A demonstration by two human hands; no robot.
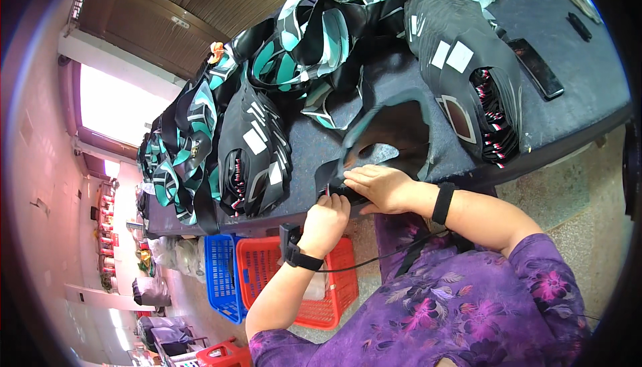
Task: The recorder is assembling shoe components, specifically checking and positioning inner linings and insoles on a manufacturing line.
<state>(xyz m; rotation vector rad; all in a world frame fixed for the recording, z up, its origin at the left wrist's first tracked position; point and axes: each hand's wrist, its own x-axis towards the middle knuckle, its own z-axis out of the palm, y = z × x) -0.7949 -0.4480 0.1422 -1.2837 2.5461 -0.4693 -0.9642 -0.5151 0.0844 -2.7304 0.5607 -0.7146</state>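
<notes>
At left, teal-and-black pieces (pixel 194 139) heap up, overlapping too much to separate. Next, a dark stack (pixel 257 159) bears pale patches and red-and-white tags too small to read. The person's left hand (pixel 326 218) is closed on the near edge of a dark teal-rimmed piece (pixel 414 129), at the table's front between the stacks. The right hand (pixel 382 190) lies across it, fingers extended; any grip underneath cannot be told. Rightward, a second stack (pixel 461 39) shows white patches and similar tags, beside a dark phone (pixel 537 69).
</notes>
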